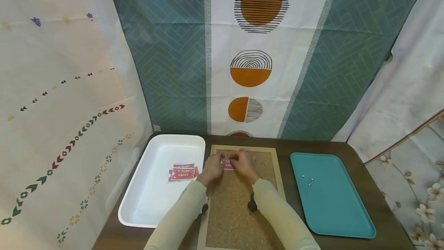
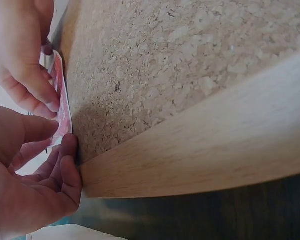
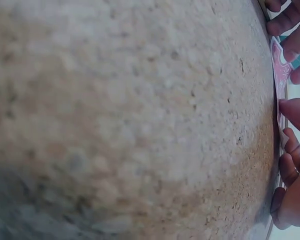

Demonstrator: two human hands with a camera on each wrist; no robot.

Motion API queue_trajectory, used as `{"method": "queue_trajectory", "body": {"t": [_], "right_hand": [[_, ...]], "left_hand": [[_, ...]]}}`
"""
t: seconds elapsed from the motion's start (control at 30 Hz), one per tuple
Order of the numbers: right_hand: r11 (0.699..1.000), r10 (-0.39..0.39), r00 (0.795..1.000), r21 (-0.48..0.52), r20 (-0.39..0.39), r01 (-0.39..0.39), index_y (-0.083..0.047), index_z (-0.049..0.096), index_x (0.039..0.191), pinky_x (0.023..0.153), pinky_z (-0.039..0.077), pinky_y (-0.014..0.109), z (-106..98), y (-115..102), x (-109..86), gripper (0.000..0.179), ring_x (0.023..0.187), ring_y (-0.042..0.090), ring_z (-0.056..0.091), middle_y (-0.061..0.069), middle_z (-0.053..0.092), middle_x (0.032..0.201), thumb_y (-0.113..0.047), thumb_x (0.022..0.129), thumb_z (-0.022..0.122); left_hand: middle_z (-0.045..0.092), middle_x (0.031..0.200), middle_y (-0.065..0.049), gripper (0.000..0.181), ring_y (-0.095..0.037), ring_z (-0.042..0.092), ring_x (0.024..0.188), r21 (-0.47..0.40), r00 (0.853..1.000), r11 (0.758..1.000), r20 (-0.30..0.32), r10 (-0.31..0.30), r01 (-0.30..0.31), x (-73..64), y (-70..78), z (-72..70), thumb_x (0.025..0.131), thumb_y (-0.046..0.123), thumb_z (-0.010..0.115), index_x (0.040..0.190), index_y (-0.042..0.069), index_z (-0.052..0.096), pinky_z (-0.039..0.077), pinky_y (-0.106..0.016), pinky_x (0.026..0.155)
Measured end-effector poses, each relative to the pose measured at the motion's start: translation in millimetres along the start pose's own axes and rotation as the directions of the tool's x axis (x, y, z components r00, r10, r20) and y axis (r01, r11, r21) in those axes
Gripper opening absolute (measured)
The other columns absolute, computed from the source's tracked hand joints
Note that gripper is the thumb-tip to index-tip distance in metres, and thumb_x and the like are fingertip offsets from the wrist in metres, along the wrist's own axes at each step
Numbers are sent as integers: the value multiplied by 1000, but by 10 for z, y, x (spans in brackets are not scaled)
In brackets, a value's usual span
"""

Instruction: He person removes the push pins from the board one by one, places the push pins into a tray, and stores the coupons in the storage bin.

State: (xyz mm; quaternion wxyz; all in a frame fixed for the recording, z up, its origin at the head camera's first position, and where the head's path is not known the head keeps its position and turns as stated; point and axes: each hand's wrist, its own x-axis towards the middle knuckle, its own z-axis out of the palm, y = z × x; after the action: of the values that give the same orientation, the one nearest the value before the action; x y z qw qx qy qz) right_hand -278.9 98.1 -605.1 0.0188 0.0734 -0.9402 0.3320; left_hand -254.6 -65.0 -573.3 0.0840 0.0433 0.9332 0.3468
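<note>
My left hand [image 1: 213,168] pinches the left end of a pink paper coupon [image 1: 227,164] at the upper part of a cork board [image 1: 239,211]. On the coupon's right end, my right hand [image 1: 244,164] grips with curled fingers. In the left wrist view the coupon [image 2: 64,112] lies nearly flat against the cork, between the left hand [image 2: 32,172] and the right hand [image 2: 27,62]. The right wrist view shows the coupon [image 3: 281,70] edge-on along the cork. Whether a small pin is between any fingers cannot be seen.
Left of the board stands a white tray [image 1: 142,200] with several pink coupons [image 1: 183,173] overlapping in it. A teal tray [image 1: 338,203] on the right holds several small silvery pieces [image 1: 310,181]. Both lie on a dark wooden table [image 1: 295,200], with curtains behind.
</note>
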Motion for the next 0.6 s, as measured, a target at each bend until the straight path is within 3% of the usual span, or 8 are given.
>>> {"method": "queue_trajectory", "body": {"t": [0.4,0.6], "right_hand": [[1000,16,1000,-12,27,-15,-21,79,88,89,33,53,-4,-43,62,7,97,23,61,-6,73,88,-18,95,78],[998,41,995,-55,94,-36,-20,76,89,86,34,49,-60,-73,113,7,90,20,58,-7,69,83,-21,96,76]], "left_hand": [[66,114,-17,33,-30,64,98,-22,999,999,31,-42,43,32,-17,19,99,4,68,131,7,61,59,-50,90],[66,109,-16,31,-30,63,95,-24,999,999,39,-37,38,43,-10,10,99,4,67,130,6,61,59,-51,90]]}}
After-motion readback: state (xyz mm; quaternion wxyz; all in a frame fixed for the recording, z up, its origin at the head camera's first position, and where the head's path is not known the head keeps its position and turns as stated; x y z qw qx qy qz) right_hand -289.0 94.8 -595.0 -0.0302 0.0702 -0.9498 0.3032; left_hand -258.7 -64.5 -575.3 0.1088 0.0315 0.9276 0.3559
